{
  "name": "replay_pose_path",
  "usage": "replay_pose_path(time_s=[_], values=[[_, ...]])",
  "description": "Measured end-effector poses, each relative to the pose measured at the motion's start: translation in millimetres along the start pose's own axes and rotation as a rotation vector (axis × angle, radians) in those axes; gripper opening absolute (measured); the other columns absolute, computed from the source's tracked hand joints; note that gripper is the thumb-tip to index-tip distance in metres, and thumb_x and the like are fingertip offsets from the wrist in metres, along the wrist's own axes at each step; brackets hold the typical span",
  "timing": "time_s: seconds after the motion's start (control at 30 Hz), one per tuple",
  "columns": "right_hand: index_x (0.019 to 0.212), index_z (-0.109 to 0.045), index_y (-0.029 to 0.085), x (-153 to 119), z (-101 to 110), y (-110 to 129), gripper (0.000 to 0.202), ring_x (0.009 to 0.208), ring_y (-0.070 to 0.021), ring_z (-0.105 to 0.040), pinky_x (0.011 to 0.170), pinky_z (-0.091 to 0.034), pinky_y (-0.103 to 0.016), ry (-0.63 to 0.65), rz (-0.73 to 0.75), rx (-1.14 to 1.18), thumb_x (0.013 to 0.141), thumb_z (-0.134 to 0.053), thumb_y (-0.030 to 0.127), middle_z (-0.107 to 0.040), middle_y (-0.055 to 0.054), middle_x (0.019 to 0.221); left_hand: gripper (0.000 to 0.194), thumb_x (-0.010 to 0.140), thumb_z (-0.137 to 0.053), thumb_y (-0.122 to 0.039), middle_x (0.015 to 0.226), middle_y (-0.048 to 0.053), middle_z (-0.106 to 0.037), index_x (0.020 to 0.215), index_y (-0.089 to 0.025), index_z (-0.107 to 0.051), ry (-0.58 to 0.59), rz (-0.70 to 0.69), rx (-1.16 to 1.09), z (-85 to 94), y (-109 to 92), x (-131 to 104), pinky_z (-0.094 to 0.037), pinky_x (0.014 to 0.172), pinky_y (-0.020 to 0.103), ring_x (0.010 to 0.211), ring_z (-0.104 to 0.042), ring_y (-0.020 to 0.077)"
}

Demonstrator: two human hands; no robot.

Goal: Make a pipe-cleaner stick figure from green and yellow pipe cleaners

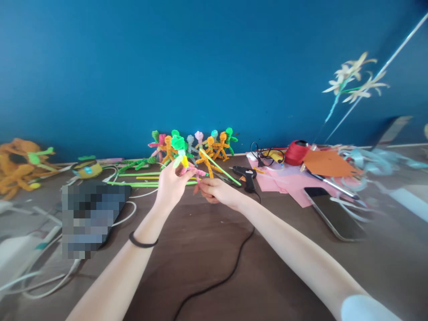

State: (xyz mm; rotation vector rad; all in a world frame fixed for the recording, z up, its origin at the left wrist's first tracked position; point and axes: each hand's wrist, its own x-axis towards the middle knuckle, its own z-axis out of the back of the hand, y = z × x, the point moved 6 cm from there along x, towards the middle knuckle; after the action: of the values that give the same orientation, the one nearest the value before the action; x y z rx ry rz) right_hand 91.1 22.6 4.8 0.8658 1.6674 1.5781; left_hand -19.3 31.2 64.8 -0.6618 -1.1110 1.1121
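My left hand (174,180), with a dark band on its wrist, is closed around a small pipe-cleaner figure (178,143) with a green head and yellow, white and pink parts. The fingers of my right hand (216,189) pinch the pink end of that figure, close beside the left fingers. Just behind my hands, several other fuzzy figures (220,145) in orange, green, pink and blue stand against the blue wall. Light green stems (150,183) lie to the left of my left hand, and one leans at a slant behind my right hand.
A black glue gun (248,176) lies right of my hands, its cable running toward me. Further right are pink sheets (294,185), an orange sheet (331,163), red spool (296,153) and phone (334,214). A blurred-out tablet (90,218) and white cables lie left.
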Motion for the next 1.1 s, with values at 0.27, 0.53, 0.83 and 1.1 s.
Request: replay_pose_path(time_s=[0.27, 0.53, 0.83, 1.1], values=[[0.081, -0.063, 0.013, -9.8, 11.1, 26.4, 0.025, 0.047, -0.0066, -0.035, 0.048, -0.026, -0.022, -0.036, 0.112, -0.514, 0.083, -0.044, 0.03, -0.04, 0.004, 0.054, 0.01, 0.071, -0.056, -0.027, 0.072, 0.0, -0.067, 0.073, -0.018, -0.061, 0.007, -0.054, 0.336, 0.6, 3.4, 1.2, -0.042, 0.065, 0.023, 0.068, -0.059, 0.0154], [0.068, -0.062, 0.013, -16.2, 34.0, 45.5, 0.033, 0.05, -0.0079, -0.036, 0.052, -0.025, -0.023, -0.255, 0.181, -0.733, 0.084, -0.04, 0.031, -0.042, 0.002, 0.053, 0.013, 0.067, -0.06, -0.028, 0.064, -0.003, -0.061, 0.073, -0.018, -0.065, 0.166, -0.066, 0.366, -9.7, 5.6, 1.8, -0.037, 0.058, 0.022, 0.059, -0.049, 0.0127], [0.071, -0.056, 0.013, -13.6, 46.7, 43.4, 0.024, 0.058, -0.0096, -0.044, 0.058, -0.032, -0.023, -0.342, 0.22, -0.532, 0.079, -0.051, 0.036, -0.054, 0.0, 0.063, 0.018, 0.063, -0.068, -0.029, 0.072, 0.0, -0.069, 0.077, -0.018, -0.067, 0.374, 0.037, 0.02, -19.3, 5.6, -0.1, -0.045, 0.073, 0.025, 0.072, -0.061, 0.0165], [0.07, -0.055, 0.013, -14.8, 45.1, 45.6, 0.022, 0.049, -0.0055, -0.036, 0.052, -0.028, -0.021, -0.343, 0.191, -0.433, 0.079, -0.054, 0.033, -0.044, 0.004, 0.053, 0.039, 0.07, -0.063, -0.043, 0.084, 0.006, -0.07, 0.094, -0.012, -0.066, 0.362, 0.191, -0.267, -21.8, 12.2, -2.9, -0.05, 0.076, 0.033, 0.078, -0.063, 0.0201]])
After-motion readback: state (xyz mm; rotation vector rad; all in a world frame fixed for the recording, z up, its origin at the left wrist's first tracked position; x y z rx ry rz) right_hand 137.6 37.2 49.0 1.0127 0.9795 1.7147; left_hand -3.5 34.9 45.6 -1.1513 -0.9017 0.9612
